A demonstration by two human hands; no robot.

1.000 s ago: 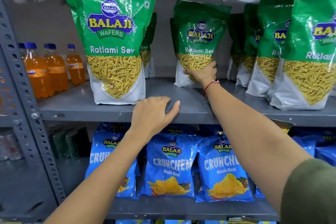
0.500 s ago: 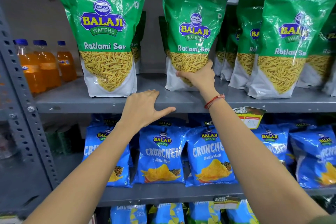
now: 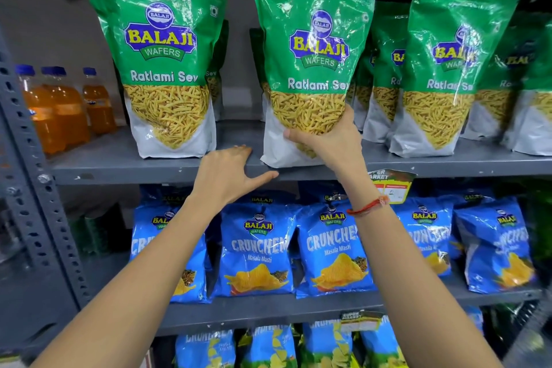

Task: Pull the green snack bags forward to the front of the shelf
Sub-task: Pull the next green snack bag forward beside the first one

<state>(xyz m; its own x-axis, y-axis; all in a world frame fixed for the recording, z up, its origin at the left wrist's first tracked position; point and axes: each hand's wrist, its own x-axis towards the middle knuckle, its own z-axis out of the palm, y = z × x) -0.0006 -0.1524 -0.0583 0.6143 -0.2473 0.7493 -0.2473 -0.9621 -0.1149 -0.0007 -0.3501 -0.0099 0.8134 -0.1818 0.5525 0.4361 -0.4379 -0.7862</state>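
Green Balaji Ratlami Sev bags stand on the grey metal shelf (image 3: pixel 119 167). My right hand (image 3: pixel 331 140) grips the lower part of the middle green bag (image 3: pixel 313 48), which stands upright at the shelf's front edge. Another green bag (image 3: pixel 162 63) stands at the front on the left. A third green bag (image 3: pixel 448 69) stands near the front on the right, with more green bags (image 3: pixel 385 69) behind it and further right. My left hand (image 3: pixel 230 176) rests on the shelf's front edge between the left and middle bags, fingers spread, holding nothing.
Orange drink bottles (image 3: pixel 59 110) stand at the shelf's left end beside the perforated upright post (image 3: pixel 33 188). Blue Crunchem chip bags (image 3: pixel 257 248) fill the shelf below. A price tag (image 3: pixel 391 185) hangs under the shelf edge on the right.
My right hand has drawn the middle green bag from the back of the shelf to its front edge. The left hand stayed on the shelf edge, and the view shifted right.
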